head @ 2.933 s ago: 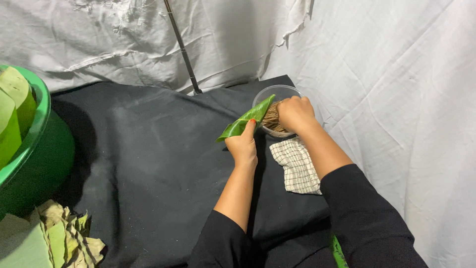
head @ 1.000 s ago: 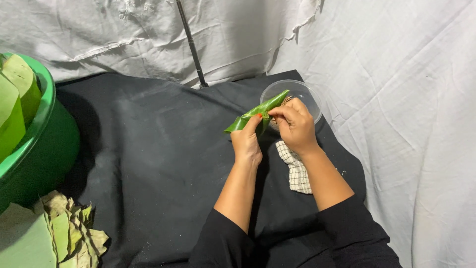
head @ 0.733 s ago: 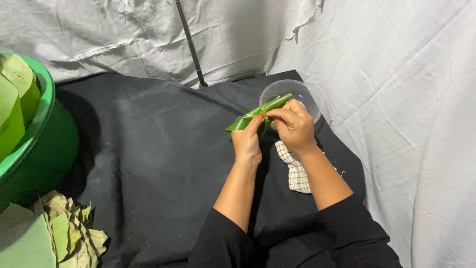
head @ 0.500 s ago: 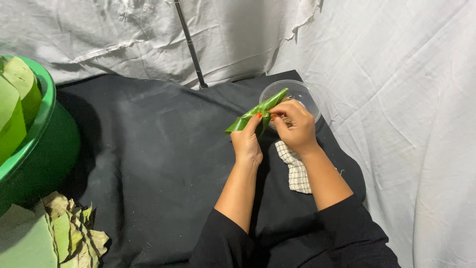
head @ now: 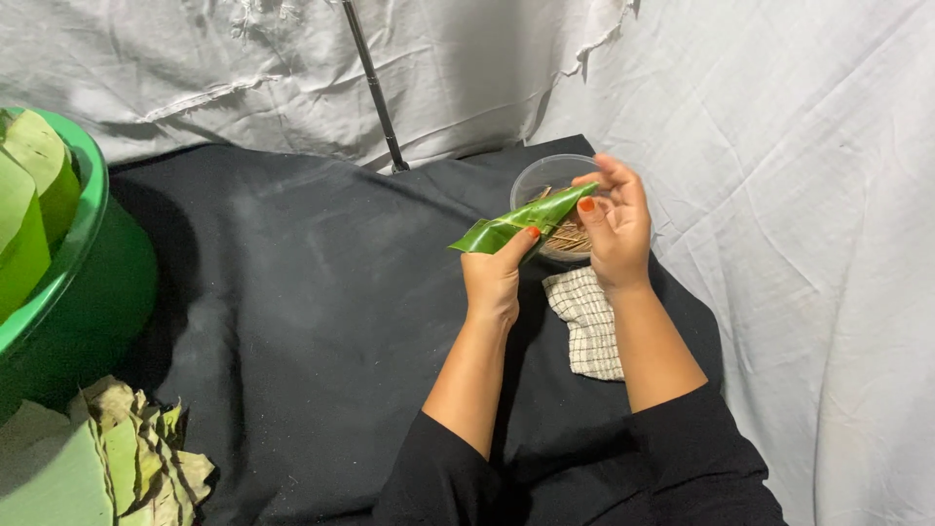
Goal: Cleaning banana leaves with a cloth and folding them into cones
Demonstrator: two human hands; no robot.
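While we hold the folded green leaf [head: 521,222] up above the black-covered surface [head: 292,321], its long axis runs slantwise, from a lower tip on the left up to a narrow end on the right that reaches over the rim of the clear round container [head: 550,185]. Our left hand [head: 495,278] sits under the leaf's lower half, fingers clenched about it with the thumb pressed along the underside. Our right hand [head: 614,229] is at the upper end, thumb laid against the narrow end and the other fingers arched loosely above; whether they pinch something small we cannot tell. So the leaf lies to the left of and below our right fingers, and the right hand is the nearer one to the container, whose brown stick-like contents show just behind the leaf. A checked cloth [head: 589,321] lies on the surface between our forearms, touching the container's near side.

Against the frame half a second ago, our right hand is raised a little and its fingers spread wider over the leaf's end, while our left hand and the leaf's slant are much the same. At far left stand a green tub [head: 88,282] of leaves and a heap of leaf scraps [head: 127,458], well apart.
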